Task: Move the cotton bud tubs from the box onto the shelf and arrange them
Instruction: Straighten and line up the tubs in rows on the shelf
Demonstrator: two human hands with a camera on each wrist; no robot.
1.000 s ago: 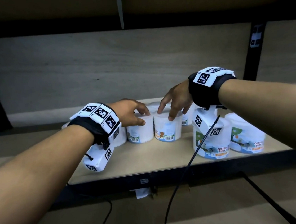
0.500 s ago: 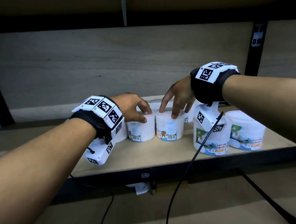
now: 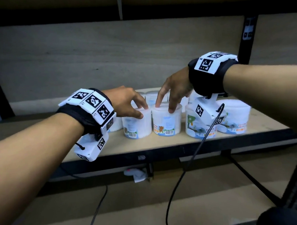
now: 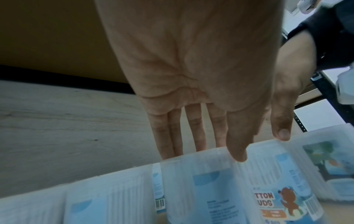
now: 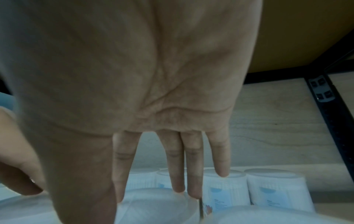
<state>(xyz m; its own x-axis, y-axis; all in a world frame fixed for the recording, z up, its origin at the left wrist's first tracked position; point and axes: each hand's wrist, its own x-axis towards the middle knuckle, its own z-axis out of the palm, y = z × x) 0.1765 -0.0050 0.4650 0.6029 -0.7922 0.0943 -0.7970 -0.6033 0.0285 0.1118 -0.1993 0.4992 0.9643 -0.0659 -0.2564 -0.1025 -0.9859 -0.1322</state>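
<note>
Head view: left hand (image 3: 125, 103) and right hand (image 3: 174, 90), fingers spread and straight, tips resting on lids of two front cotton bud tubs (image 3: 167, 120) standing on shelf (image 3: 147, 143); tubs likely light, smooth plastic, best held around sides

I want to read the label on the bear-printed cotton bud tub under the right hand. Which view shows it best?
The head view: the bear-printed tub faces the camera, sharp, barcode visible. The left wrist view shows it closer but tilted, blurred and cropped. The right wrist view shows mostly its lid under the right hand's fingers.
</note>
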